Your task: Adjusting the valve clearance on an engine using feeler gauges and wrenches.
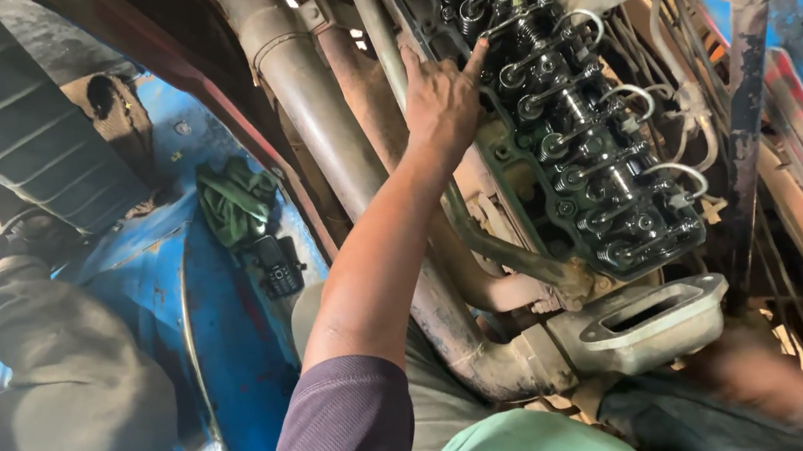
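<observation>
Left hand (443,102), fingers spread, resting on uncovered oily black cylinder head (569,118) at twelve o'clock; right hand (787,394) blurred, grip indiscernible.

The left arm stretches forward, purple sleeve at the shoulder, its left hand (443,102) flat with fingers spread. The right hand (771,385) is low, blurred, its grip unclear.

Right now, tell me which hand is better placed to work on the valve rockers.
Probably the left hand: it already rests on the edge of the open cylinder head, forefinger by the rockers. The right hand is blurred, low, below the head.
</observation>
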